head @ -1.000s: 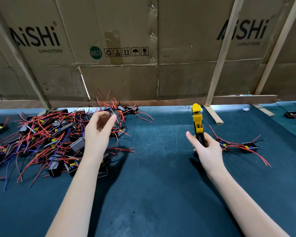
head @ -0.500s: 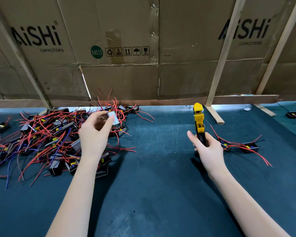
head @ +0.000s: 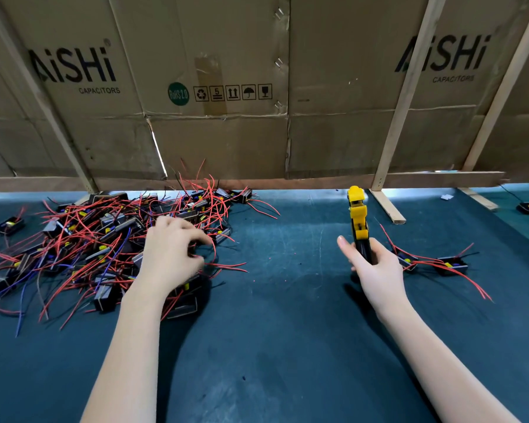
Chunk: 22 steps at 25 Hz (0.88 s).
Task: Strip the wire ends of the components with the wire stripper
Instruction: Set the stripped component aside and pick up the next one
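Left hand [head: 173, 254] is reaching, fingers loosely curled and empty, into the component pile [head: 104, 239] beneath it, right hand [head: 376, 267] is gripping the wire stripper [head: 358, 222] upright; tangled wires are likely dragging neighbours along.

**Even overhead light, wide-angle bend, one blurred hand**

The scene is evenly and fairly brightly lit, with no harsh glare. Soft dark shadows lie on the green mat [head: 272, 346] just under and right of each forearm, so the light falls from above and somewhat left. A pale bright strip runs along the mat's far edge below the cardboard wall [head: 226, 141]. The wooden slats [head: 400, 96] lean and bow toward the frame's edges, a wide-angle distortion. The left hand [head: 171, 254] is smeared by motion blur; the right hand [head: 376, 267] is sharp.
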Each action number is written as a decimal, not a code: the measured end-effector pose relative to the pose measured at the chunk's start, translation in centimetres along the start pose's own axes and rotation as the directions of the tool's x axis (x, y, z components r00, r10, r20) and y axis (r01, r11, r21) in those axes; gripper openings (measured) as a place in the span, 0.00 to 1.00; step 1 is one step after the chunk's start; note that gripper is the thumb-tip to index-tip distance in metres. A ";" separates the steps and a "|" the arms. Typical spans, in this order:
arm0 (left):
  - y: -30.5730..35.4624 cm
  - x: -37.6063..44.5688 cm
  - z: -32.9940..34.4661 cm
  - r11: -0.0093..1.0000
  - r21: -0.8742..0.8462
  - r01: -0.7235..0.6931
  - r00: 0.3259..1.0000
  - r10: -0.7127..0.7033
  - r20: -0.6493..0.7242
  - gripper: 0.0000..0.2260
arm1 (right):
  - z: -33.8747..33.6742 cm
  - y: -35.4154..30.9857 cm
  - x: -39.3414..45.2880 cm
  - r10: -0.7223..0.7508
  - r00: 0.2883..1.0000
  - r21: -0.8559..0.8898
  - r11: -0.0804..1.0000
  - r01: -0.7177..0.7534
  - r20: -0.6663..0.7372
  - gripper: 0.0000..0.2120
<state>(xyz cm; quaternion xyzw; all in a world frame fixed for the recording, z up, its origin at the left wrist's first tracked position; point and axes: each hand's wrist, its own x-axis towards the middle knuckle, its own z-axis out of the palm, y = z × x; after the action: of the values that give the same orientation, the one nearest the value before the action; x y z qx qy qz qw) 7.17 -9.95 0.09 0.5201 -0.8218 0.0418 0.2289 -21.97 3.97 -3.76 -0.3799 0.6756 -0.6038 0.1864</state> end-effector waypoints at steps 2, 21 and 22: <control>0.7 0.0 0.0 0.998 0.055 -0.013 0.984 0.003 0.178 0.11 | 0.0 0.0 0.1 0.003 1.000 0.003 1.000 -0.003 -0.004 0.35; 2.1 0.6 -2.7 0.063 -0.983 -0.173 0.893 -0.410 -0.183 0.10 | 0.2 -0.3 0.0 -0.018 1.000 -0.040 0.999 0.019 0.014 0.24; 2.4 0.5 -3.1 -0.137 -0.979 -0.150 0.932 -0.350 -0.094 0.10 | 0.0 -0.2 0.0 -0.015 1.000 -0.030 0.999 0.015 0.017 0.25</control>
<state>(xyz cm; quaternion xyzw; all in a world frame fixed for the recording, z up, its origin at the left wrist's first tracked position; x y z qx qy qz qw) 5.90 -8.32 3.48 0.2164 -0.4745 -0.5209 0.6758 -21.88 3.94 -3.54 -0.3926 0.6801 -0.5919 0.1817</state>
